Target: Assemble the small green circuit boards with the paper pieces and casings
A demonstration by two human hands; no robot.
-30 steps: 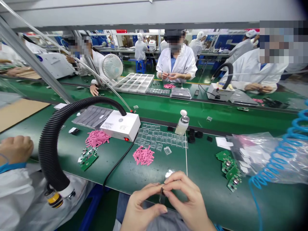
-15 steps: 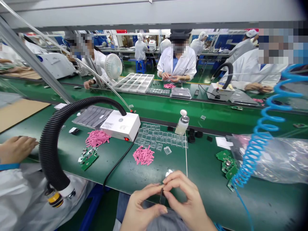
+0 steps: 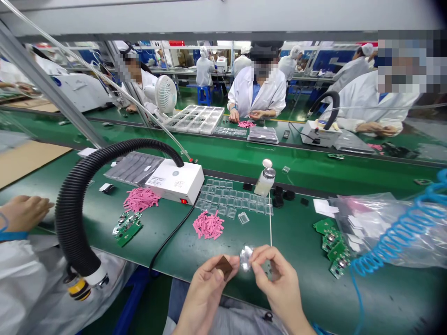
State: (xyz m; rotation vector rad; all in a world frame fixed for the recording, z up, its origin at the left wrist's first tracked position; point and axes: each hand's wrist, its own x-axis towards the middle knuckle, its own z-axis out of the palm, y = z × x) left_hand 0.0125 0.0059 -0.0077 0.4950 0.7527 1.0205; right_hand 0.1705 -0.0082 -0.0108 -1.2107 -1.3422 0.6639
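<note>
Near the bench's front edge, my left hand point(image 3: 209, 284) pinches a small dark brown square piece point(image 3: 224, 266) between thumb and fingers. To its right, my right hand point(image 3: 274, 274) has thumb and fingertips pressed together beside a shiny clear piece point(image 3: 246, 257); whether it grips that piece or something smaller is unclear. Beyond my hands lie a pile of pink strips point(image 3: 208, 225) and rows of clear plastic frames point(image 3: 233, 199), with one frame point(image 3: 243, 217) set apart.
A white box point(image 3: 176, 181) with a black hose point(image 3: 70, 204) stands left. A bottle point(image 3: 265, 180) is behind the frames. Green circuit boards point(image 3: 333, 244), a plastic bag point(image 3: 394, 232) and a blue coiled hose point(image 3: 401, 232) are right. A person's hand point(image 3: 26, 213) rests far left.
My hands have moved apart; the dark piece now shows flat in my left hand, and my right hand has moved right to the shiny piece. The blue coil has swung right.
</note>
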